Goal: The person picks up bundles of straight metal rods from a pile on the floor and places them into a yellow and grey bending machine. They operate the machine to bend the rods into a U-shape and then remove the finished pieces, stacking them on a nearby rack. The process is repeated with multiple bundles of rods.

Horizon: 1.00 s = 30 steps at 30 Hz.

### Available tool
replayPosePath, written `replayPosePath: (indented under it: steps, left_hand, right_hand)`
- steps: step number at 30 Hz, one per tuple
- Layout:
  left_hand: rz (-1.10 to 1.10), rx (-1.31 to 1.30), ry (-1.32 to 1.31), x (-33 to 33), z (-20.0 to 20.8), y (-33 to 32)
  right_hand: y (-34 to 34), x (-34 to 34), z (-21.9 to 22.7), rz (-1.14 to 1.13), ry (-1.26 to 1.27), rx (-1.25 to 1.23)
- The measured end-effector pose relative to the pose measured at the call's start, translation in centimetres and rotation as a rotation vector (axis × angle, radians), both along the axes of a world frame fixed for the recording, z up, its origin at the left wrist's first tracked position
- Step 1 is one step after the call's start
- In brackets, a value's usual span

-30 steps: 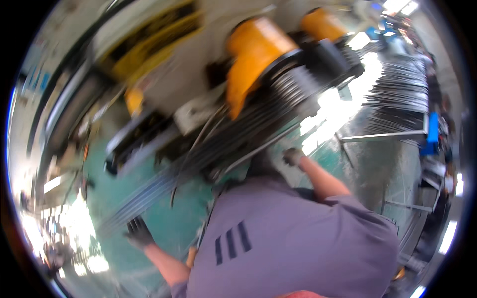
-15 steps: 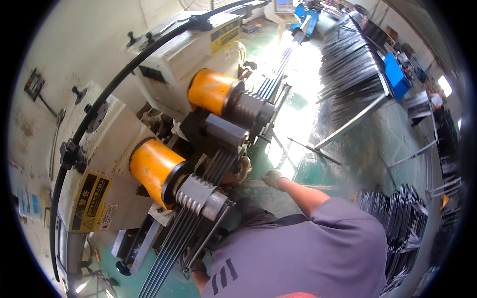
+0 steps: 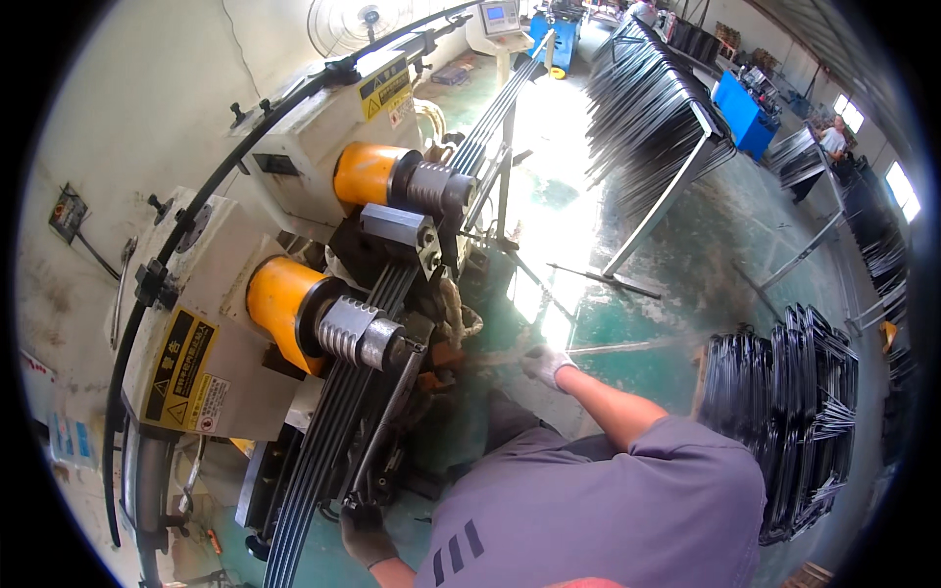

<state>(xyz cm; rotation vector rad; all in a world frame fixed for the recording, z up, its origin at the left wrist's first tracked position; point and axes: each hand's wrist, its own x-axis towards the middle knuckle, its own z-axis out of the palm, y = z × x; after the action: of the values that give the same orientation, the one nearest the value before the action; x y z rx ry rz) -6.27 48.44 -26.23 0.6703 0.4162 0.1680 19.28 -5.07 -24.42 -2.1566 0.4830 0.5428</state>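
My left hand [image 3: 367,537], in a grey work glove, is at the lower end of a slim metal rod [image 3: 390,416] on the machine's front side. Its fingers meet a dark part there, and what they close on is hidden. Just left of it, several dark metal tubes [image 3: 312,480] run side by side through the machine. They pass beneath two ridged steel rollers [image 3: 355,331] with orange housings [image 3: 284,302]. My right hand [image 3: 545,368], in a pale glove, hangs over the green floor with loosely bent fingers, holding nothing.
The pale machine body [image 3: 211,294] with a black hose [image 3: 235,157] stands along the left. At the far end is a control panel [image 3: 500,17]. On the right, a rack [image 3: 667,191] carries many black bent tubes, and bundles [image 3: 784,431] stand near my right side. Another person [image 3: 835,137] is far off.
My view has shifted, so the machine sits further left and higher. My left hand now shows more plainly at the rod's end. My right arm stays stretched over the floor.
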Motion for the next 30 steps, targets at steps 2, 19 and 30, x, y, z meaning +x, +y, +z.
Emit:
replayPosePath:
  steps: [2, 19, 30]
  left_hand:
    - [0.113, 0.066, -0.054, -1.8, 2.5, -0.9]
    - [0.882, 0.623, 0.197, 5.0, 24.6, -7.0]
    - [0.960, 0.964, 0.083, 8.7, 35.5, -7.4]
  right_hand:
    - [1.6, 1.7, 2.9, 0.002, -0.068, 0.114]
    - [13.7, 11.5, 14.9, -0.166, -0.458, 0.803]
    - [13.4, 12.4, 16.8, -0.286, -0.430, 0.681]
